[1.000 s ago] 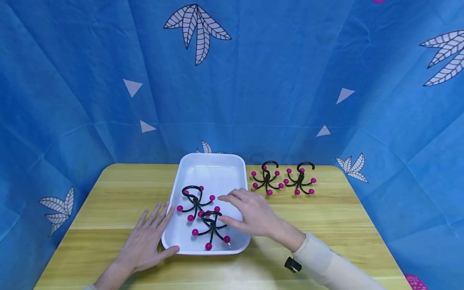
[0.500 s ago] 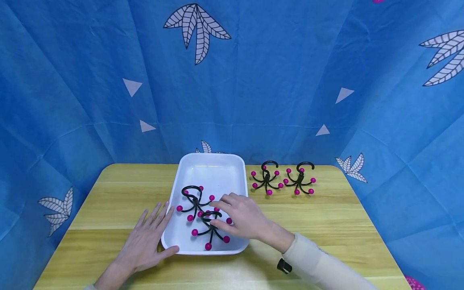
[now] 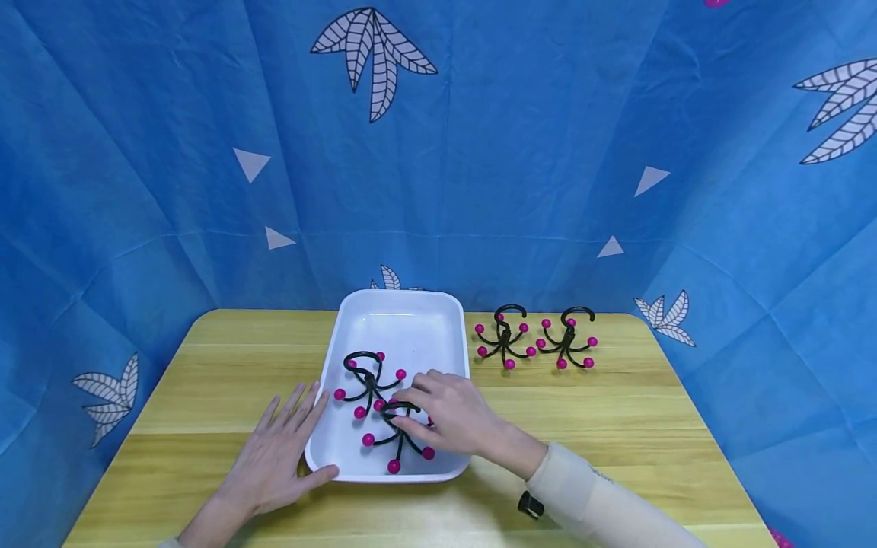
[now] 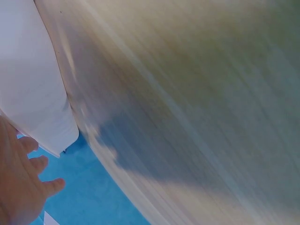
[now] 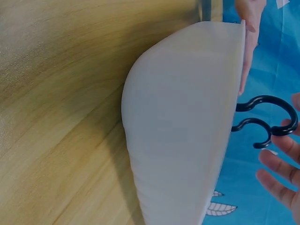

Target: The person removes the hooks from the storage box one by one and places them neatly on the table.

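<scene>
Two black multi-arm hook hangers with pink ball tips stand in a white tray [image 3: 404,327]. My right hand [image 3: 448,415] is over the tray's right side, thumb and forefinger spread around the curved top of the front hook hanger [image 3: 400,432]. In the right wrist view, the fingertips [image 5: 276,164] are right at the hook end [image 5: 283,131], with a gap between thumb and forefinger. The rear hook hanger [image 3: 370,380] is just behind and to the left. My left hand [image 3: 274,453] lies with fingers extended along the tray's left edge, thumb at its front left corner.
Two more hook hangers of the same kind, one nearer the tray [image 3: 505,339] and one farther right [image 3: 567,339], stand on the wooden table [image 3: 617,426] behind the right hand. A blue patterned curtain [image 3: 438,190] encloses the back and sides.
My right hand has moved left and slightly down, bringing its thumb and forefinger to the front hanger's hook. The left hand, tray and hangers have stayed in place.
</scene>
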Available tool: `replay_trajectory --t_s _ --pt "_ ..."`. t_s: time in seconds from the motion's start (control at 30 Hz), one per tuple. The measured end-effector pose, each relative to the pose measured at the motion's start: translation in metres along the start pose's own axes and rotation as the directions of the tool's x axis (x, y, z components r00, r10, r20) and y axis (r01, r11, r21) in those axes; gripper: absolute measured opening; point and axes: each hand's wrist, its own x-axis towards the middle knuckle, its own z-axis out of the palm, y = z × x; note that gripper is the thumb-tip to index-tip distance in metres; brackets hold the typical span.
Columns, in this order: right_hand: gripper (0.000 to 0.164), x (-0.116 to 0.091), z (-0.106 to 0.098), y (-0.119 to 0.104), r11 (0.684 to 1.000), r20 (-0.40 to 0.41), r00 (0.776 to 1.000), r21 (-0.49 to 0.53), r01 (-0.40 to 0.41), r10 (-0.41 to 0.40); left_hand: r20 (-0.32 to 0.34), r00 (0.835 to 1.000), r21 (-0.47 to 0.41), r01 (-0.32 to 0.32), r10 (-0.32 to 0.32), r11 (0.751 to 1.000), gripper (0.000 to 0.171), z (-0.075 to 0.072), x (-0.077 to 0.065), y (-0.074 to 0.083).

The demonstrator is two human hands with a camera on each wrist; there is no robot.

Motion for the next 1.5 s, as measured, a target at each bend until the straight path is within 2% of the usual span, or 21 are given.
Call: replay_trajectory --t_s 0.2,0.63,1.03,1.5 --pt "0.029 0.0002 0.0009 -0.0017 0.999 -0.025 0.999 -0.022 0.027 -0.027 0.007 1.0 -0.008 0.004 -0.004 1.0 0.112 -0.0003 -0.0004 0.0005" --pt "0.017 0.0021 0.0031 -0.001 0.999 -0.055 0.998 0.036 0.035 -0.033 -0.001 1.0 -0.011 0.005 -0.005 1.0 0.112 -0.0009 -0.0006 0.0006" --pt "0.017 0.0011 0.0028 -0.0014 0.997 -0.033 0.999 0.068 0.029 -0.026 -0.006 1.0 -0.024 0.008 -0.008 1.0 0.112 -0.0012 -0.0007 0.001" --pt "0.016 -0.0001 -0.0011 -0.0018 0.997 -0.05 0.998 0.06 0.045 -0.042 0.006 1.0 -0.032 0.016 -0.015 0.999 0.113 -0.0012 -0.0012 0.0013"
